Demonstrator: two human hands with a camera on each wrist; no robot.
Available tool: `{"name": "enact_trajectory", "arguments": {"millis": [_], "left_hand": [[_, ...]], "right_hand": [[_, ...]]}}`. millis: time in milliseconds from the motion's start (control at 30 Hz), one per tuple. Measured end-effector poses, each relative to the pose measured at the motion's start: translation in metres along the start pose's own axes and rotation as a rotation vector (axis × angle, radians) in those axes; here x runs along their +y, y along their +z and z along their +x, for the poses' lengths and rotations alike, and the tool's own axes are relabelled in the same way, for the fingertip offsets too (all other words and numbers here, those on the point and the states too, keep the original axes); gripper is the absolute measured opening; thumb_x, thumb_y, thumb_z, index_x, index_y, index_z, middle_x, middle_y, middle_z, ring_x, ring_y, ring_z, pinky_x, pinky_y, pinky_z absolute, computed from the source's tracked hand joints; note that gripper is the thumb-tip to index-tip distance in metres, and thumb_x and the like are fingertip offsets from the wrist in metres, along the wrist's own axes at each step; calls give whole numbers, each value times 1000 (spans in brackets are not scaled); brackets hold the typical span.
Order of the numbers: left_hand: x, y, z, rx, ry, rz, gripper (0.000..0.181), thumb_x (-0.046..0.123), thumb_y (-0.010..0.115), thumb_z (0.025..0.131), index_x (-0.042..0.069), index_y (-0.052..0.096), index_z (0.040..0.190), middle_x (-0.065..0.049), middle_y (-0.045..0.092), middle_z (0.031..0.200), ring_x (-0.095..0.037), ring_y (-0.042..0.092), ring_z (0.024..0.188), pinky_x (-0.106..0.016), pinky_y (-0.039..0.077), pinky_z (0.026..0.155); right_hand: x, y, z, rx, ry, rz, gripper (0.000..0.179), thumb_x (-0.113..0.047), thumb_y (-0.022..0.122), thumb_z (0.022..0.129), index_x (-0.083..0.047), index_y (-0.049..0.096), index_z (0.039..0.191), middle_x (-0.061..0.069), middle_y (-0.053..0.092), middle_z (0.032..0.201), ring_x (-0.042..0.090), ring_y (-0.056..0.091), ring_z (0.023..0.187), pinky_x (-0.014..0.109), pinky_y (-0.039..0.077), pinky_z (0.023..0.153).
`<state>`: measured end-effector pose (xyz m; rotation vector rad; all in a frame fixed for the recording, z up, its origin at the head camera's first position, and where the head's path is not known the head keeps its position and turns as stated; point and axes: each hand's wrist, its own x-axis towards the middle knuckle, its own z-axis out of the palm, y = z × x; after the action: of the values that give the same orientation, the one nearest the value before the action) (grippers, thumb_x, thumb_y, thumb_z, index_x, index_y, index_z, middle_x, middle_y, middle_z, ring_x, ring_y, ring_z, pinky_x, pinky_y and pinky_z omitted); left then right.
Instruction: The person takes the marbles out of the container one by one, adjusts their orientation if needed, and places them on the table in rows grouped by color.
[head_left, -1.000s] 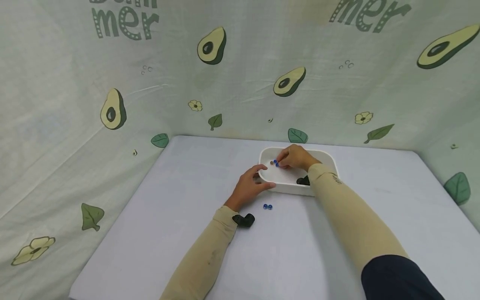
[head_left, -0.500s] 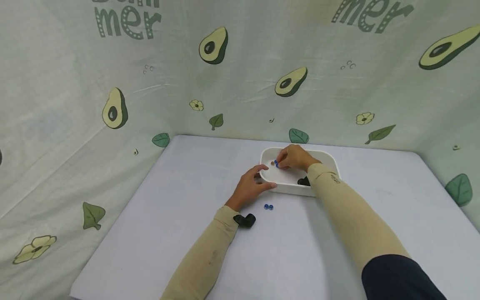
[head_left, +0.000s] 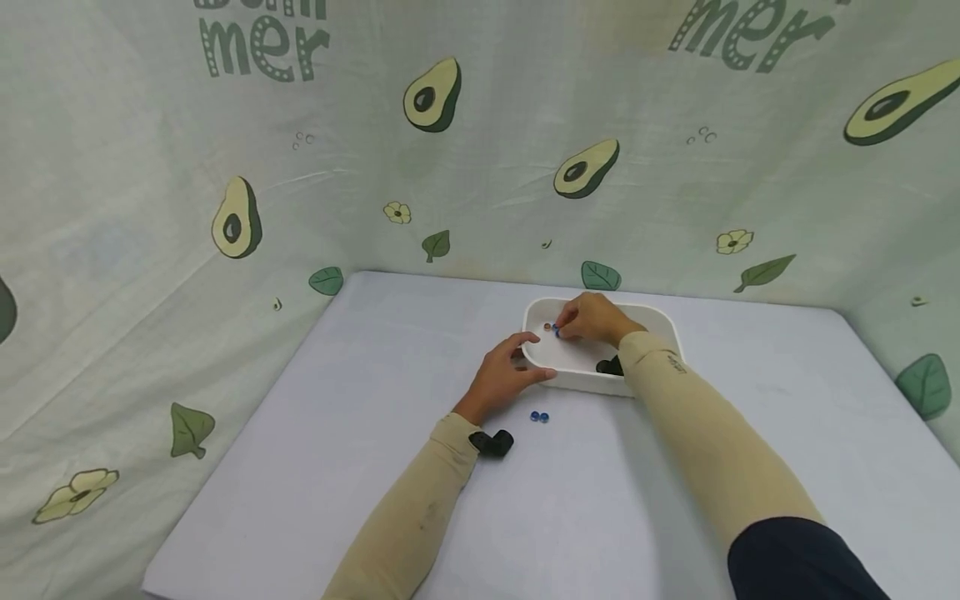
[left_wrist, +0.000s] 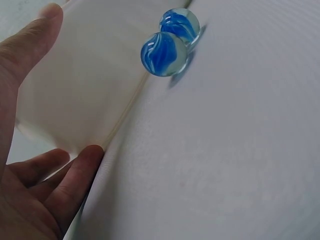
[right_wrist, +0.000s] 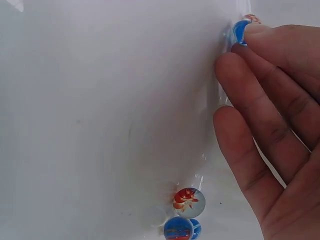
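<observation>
A blue marble (right_wrist: 239, 30) is pinched within the white tray (head_left: 596, 383) by the right hand (head_left: 591, 317); the tray's left end is gripped by the left hand (head_left: 500, 377); two blue-swirled marbles (left_wrist: 161, 54) are seen on the table (head_left: 375, 375), near the tray.

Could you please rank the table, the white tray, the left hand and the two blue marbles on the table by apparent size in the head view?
1. Table
2. White tray
3. Left hand
4. Two blue marbles: they look alike, so neither ranks above the other
</observation>
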<state>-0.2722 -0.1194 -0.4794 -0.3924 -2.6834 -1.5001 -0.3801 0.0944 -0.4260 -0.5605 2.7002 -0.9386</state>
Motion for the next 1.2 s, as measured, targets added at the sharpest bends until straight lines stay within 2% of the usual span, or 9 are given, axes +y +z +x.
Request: {"name": "enact_trajectory", "arguments": {"millis": [233, 433, 600, 800, 1033, 1200], "left_hand": [[1, -2, -1, -6, 11, -7, 64, 51, 81, 81, 26, 55, 134, -1, 60, 129, -14, 59, 108, -37, 50, 90], [3, -4, -3, -8, 17, -17, 65, 48, 82, 81, 23, 56, 135, -1, 59, 132, -15, 60, 109, -37, 50, 91], [4, -2, -3, -10, 7, -14, 63, 49, 82, 81, 26, 55, 134, -1, 59, 135, -15, 60, 110, -38, 50, 91], [3, -2, -4, 7, 0, -19, 64, 49, 82, 81, 27, 56, 134, -3, 59, 136, -17, 60, 109, -38, 50, 91], [1, -1, -3, 49, -5, -9, 66, 54, 82, 78, 29, 58, 133, -2, 60, 136, -19, 59, 114, -42, 50, 93], [1, -1, -3, 67, 6, -13, 65, 54, 83, 78, 29, 59, 133, -2, 59, 137, -21, 58, 118, -44, 49, 96]], "right_hand": [[-1, -3, -2, 16, 7, 92, 15, -14, 77, 85, -9, 77, 99, 5, 72, 98, 25, 60, 88, 36, 50, 75], [-7, -10, -7, -14, 9, 115, 17, -15, 75, 89, -7, 77, 104, 5, 73, 96, 23, 63, 87, 34, 51, 76], [-11, -20, -15, -43, -16, 133, 23, -14, 73, 91, -3, 75, 110, 8, 73, 104, 23, 67, 92, 38, 55, 83], [-9, -27, -18, -75, -36, 204, 26, -13, 68, 95, 3, 71, 115, 12, 73, 105, 27, 70, 97, 39, 56, 85], [-3, -35, -23, -25, 0, 243, 30, -14, 64, 97, 3, 68, 121, 13, 73, 108, 37, 66, 109, 49, 50, 96], [-2, -43, -27, 14, 24, 276, 30, -17, 63, 99, 1, 67, 123, 15, 71, 114, 39, 64, 112, 49, 47, 100]]}}
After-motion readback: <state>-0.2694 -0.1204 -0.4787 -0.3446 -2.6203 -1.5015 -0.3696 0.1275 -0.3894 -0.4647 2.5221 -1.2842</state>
